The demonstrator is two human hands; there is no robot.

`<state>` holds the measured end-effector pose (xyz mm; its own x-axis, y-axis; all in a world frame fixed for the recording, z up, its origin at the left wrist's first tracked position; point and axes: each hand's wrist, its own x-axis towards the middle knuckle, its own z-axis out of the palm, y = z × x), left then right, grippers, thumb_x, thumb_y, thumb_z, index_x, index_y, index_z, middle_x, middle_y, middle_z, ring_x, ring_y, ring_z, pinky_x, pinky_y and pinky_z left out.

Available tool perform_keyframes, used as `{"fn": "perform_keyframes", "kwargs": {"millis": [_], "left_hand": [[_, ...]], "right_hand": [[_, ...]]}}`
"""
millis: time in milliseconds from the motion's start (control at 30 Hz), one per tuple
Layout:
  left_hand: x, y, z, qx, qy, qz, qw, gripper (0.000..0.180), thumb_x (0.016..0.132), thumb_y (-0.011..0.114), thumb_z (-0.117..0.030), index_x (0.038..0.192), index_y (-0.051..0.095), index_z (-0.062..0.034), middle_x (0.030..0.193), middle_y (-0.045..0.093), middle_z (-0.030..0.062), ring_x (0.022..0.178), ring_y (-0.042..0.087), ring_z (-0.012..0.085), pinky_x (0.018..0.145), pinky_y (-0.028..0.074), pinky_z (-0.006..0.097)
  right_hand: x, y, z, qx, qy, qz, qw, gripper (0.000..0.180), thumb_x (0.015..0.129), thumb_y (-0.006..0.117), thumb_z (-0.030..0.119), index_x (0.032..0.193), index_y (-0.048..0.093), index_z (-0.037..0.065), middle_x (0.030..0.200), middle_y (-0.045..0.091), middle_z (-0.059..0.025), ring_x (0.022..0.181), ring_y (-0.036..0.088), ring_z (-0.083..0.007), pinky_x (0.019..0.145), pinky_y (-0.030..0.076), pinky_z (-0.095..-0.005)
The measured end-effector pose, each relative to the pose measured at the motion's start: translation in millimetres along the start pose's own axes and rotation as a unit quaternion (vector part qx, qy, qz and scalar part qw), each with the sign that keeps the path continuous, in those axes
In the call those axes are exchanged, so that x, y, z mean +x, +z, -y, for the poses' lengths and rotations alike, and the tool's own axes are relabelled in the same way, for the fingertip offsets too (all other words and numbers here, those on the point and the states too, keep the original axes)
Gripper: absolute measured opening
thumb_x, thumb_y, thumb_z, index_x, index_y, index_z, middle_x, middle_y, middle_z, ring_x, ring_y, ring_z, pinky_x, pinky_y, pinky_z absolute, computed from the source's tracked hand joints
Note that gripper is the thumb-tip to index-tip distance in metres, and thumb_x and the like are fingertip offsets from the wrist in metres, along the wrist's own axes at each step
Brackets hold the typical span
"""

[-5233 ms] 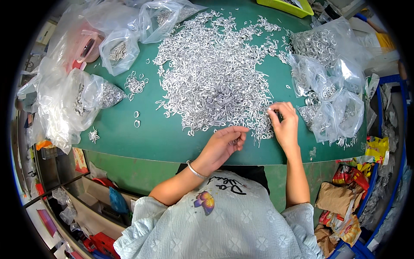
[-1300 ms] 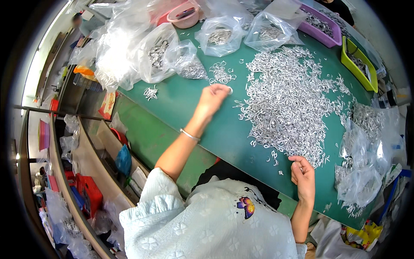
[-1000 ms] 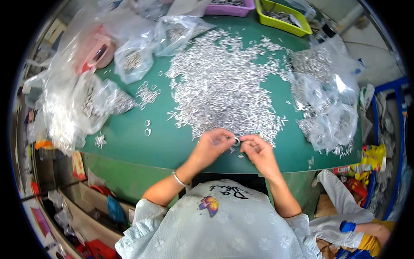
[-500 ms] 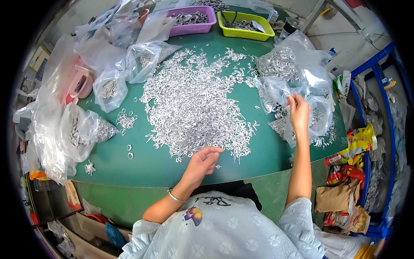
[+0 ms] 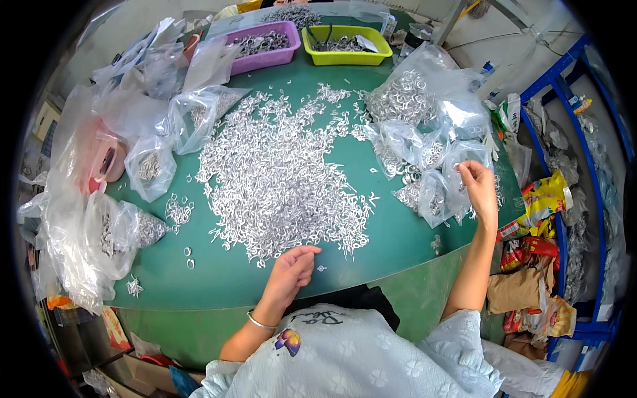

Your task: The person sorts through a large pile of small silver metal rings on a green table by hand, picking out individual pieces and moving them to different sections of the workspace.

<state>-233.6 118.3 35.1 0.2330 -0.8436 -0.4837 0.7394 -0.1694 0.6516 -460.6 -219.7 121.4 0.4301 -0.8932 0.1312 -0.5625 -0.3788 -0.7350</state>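
A broad heap of small silvery metal pieces [image 5: 272, 179] covers the middle of the green table. At its near edge is my left hand [image 5: 290, 270], its fingers curled in and the index finger pointing right. Whether that hand holds anything is hidden. A small round metal piece [image 5: 322, 268] lies on the table just beyond its fingertip. My right hand [image 5: 476, 184] is over the clear plastic bags at the right, thumb and fingers pinched together. Something small and pale shows at the fingertips, too tiny to name. Below it is an open clear bag [image 5: 434, 199] with metal parts.
At the back stand a purple tray [image 5: 292, 50] and a lime-green tray [image 5: 348, 58], both holding metal rings. A large bag of rings [image 5: 405, 96] sits at the back right. Plastic bags crowd the left, near a pink container [image 5: 109, 159]. A blue rack [image 5: 564, 199] stands at the right.
The whole view has shifted, so the table appears further left and lower. My right hand has moved rightward across the bags, still pinched. My left hand stays by the heap's near edge.
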Motion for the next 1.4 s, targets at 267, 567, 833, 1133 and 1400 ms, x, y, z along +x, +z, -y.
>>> {"fn": "perform_keyframes", "kwargs": {"millis": [267,567,833,1133,1400], "left_hand": [[7,7,-1,0.002,-0.013,0.008,1.000,0.019,0.099,0.052,-0.012,0.112,0.059,0.0002,0.067,0.036,-0.0084,0.055,0.027,0.0012,0.046,0.021,0.019],[4,-13,1,-0.195,-0.018,0.048,0.980,0.047,0.088,0.052,-0.004,0.134,0.045,0.0042,0.113,0.059,0.0095,0.100,0.057,0.0195,0.090,0.046,0.033],[5,-5,-3,-0.224,0.009,0.088,0.971,0.052,0.085,0.050,0.002,0.136,0.041,0.0095,0.136,0.049,0.0216,0.130,0.046,0.0306,0.111,0.035,0.041],[-7,-8,-1,-0.160,0.016,0.024,0.987,0.039,0.095,0.049,-0.001,0.133,0.043,0.0089,0.133,0.051,0.0254,0.122,0.054,0.0308,0.102,0.046,0.035],[-13,-14,7,0.042,0.079,-0.048,0.995,0.034,0.098,0.046,-0.001,0.131,0.046,0.0061,0.122,0.059,0.0202,0.111,0.061,0.0252,0.095,0.051,0.032]], "right_hand": [[155,-5,54,-0.099,-0.225,-0.220,0.944,0.025,0.089,0.064,0.025,0.096,0.069,0.002,0.071,0.063,-0.0157,0.062,0.059,-0.0217,0.062,0.046,-0.0333],[112,44,82,0.466,0.031,0.207,0.859,0.026,0.088,0.058,0.007,0.114,0.059,0.000,0.089,0.058,-0.0029,0.073,0.056,-0.0125,0.061,0.045,-0.0250],[-86,143,68,0.553,0.237,0.476,0.642,0.035,0.090,0.056,0.000,0.124,0.050,-0.003,0.115,0.060,-0.0157,0.105,0.061,-0.0246,0.089,0.050,-0.0357],[-119,150,46,0.419,0.109,0.417,0.799,0.029,0.096,0.051,0.002,0.125,0.050,-0.003,0.110,0.063,-0.0156,0.086,0.066,-0.0192,0.077,0.054,-0.0304],[-136,143,26,0.151,0.019,0.263,0.953,0.014,0.092,0.058,0.001,0.104,0.064,-0.001,0.079,0.059,-0.0030,0.062,0.050,-0.0075,0.056,0.041,-0.0236]]}}
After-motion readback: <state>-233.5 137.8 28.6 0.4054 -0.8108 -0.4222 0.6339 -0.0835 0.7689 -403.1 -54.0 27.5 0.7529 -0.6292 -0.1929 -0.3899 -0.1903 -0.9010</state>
